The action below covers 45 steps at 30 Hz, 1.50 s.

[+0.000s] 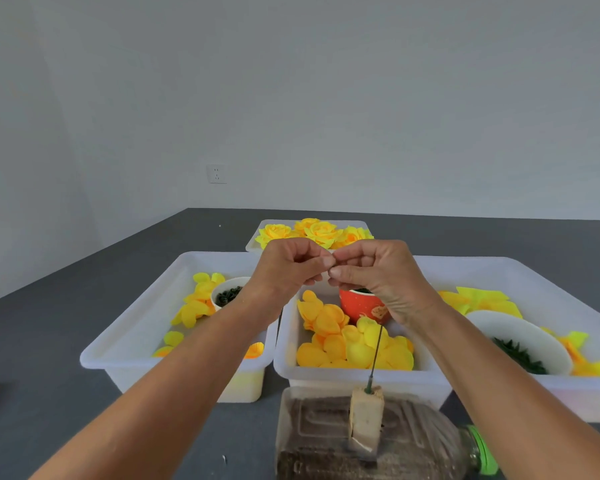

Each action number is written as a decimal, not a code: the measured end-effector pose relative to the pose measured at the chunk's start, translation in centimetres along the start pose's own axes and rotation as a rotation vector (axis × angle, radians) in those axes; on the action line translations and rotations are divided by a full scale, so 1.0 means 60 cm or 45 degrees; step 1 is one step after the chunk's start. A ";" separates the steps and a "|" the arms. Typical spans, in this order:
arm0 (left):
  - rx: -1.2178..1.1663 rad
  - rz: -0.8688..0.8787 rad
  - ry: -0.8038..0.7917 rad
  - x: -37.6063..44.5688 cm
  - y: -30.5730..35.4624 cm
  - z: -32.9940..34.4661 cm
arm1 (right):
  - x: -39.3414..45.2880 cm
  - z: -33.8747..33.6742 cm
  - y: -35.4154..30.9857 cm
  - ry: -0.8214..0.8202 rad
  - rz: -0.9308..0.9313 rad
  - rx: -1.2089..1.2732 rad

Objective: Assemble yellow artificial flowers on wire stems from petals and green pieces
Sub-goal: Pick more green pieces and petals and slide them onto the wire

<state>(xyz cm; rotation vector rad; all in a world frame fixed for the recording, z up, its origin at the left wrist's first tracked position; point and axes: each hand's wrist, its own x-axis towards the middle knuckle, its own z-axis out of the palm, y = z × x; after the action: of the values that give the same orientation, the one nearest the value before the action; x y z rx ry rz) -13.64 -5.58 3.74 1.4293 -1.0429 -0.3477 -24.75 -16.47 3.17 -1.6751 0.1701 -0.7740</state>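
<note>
Now both hands pinching tiny pale piece: left hand (289, 268), right hand (371, 275), above wire stem (376, 355) stuck in foam block (366, 419). Risk: fumble drops piece into petal tray (354, 377); downward push could bend wire.

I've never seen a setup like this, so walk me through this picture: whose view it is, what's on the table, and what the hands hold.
There is no machine here, only a person. The one picture comes from a camera on their head, looking forward and down.

The left hand and right hand meet fingertip to fingertip above the table, pinching something too small to identify. A thin wire stem rises from a foam block on a lying plastic bottle up toward the right hand; whether that hand touches it is hidden.

Behind are white tubs of loose yellow petals, a red cup, white bowls of green pieces, and a far tub of finished yellow flowers.
</note>
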 end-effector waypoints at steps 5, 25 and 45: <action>-0.100 0.004 0.090 -0.014 0.010 0.011 | -0.019 -0.020 0.003 0.088 -0.028 0.049; -0.275 0.076 -0.138 -0.137 0.026 0.061 | -0.138 -0.050 -0.040 0.141 0.024 0.266; -0.226 0.086 -0.050 -0.139 0.020 0.078 | -0.144 -0.014 -0.027 0.178 0.291 0.539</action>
<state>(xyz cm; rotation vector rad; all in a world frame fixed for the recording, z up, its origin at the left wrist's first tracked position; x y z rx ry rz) -22.10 -2.07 0.82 1.2297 -1.0625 -0.4102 -32.31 -12.34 1.26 -1.1792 0.2700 -0.6971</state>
